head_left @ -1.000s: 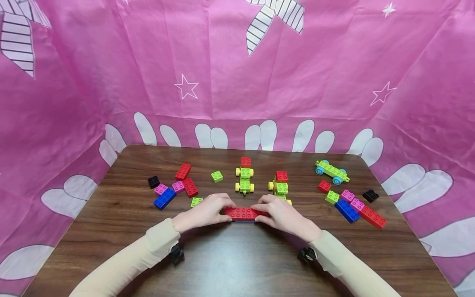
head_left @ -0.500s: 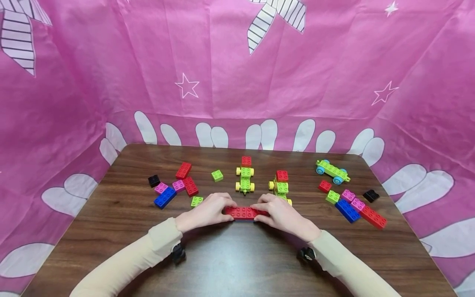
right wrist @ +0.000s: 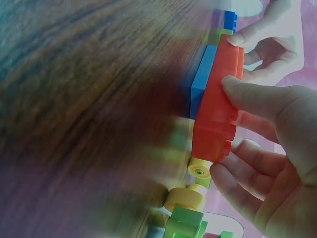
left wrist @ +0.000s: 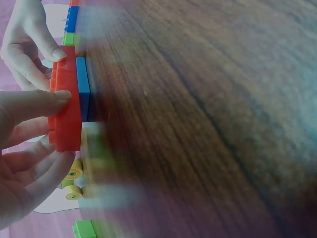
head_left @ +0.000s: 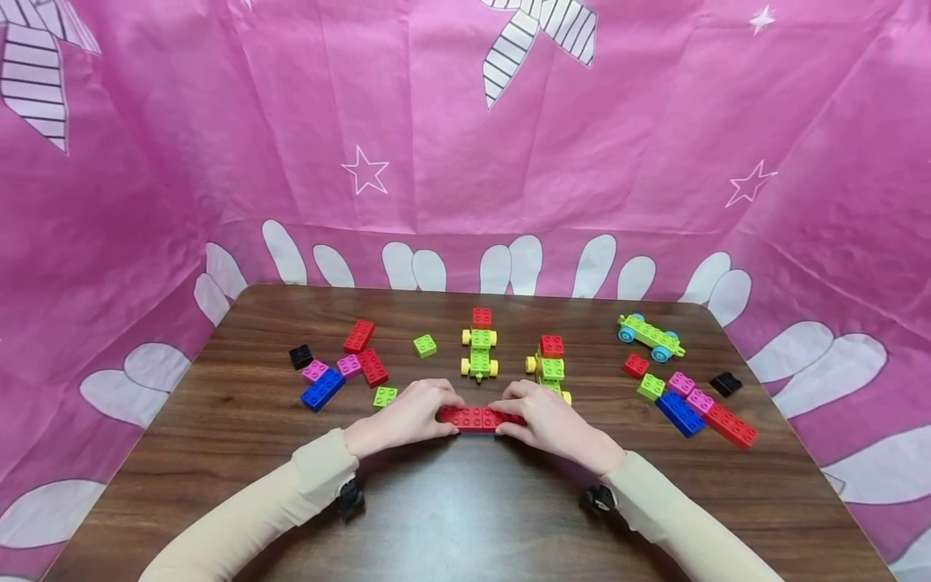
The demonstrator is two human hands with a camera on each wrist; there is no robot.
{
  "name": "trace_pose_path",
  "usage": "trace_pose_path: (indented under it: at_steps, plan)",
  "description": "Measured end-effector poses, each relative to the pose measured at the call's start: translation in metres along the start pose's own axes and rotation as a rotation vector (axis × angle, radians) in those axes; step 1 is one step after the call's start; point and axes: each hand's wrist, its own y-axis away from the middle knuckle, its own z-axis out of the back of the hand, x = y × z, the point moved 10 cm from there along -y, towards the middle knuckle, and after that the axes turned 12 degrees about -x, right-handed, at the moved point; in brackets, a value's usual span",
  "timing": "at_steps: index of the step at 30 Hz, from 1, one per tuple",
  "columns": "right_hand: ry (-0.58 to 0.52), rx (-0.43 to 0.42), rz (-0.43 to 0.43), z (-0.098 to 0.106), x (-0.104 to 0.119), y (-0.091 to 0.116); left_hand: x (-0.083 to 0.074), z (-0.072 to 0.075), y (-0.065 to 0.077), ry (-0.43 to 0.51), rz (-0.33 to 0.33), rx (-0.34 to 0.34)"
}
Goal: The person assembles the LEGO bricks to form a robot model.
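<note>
Two red building bricks [head_left: 469, 419] sit end to end in a row in front of the person. Under their middle lies a blue brick [left wrist: 83, 89], with red overhanging at both ends in the wrist views. The left hand [head_left: 416, 414] grips the left end of the red row, thumb on the near side and fingers behind. At the other end, the right hand [head_left: 547, 422] holds the row the same way, its thumb [right wrist: 242, 91] pressed on the near face. Both hands cover the outer studs in the head view.
Beyond the hands stand a green car base with yellow wheels [head_left: 480, 361] and another yellow-wheeled one [head_left: 550, 369], partly hidden. A blue-wheeled base [head_left: 650, 334] is at back right. Loose bricks lie on both sides, including blue ones [head_left: 323, 390] and a long red one [head_left: 730, 425].
</note>
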Motion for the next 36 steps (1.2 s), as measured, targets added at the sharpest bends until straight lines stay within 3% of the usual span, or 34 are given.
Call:
trace_pose_path:
  at_steps: [12, 36]
  plan:
    - [0.028, -0.003, 0.004, -0.0005, 0.0037, 0.0005, 0.0011, -0.0016, 0.0033, 0.024, 0.027, 0.018]
    - [0.026, 0.064, -0.034, -0.0051, 0.0033, 0.0009, 0.0054, 0.0008, 0.0072, 0.034, -0.027, 0.027]
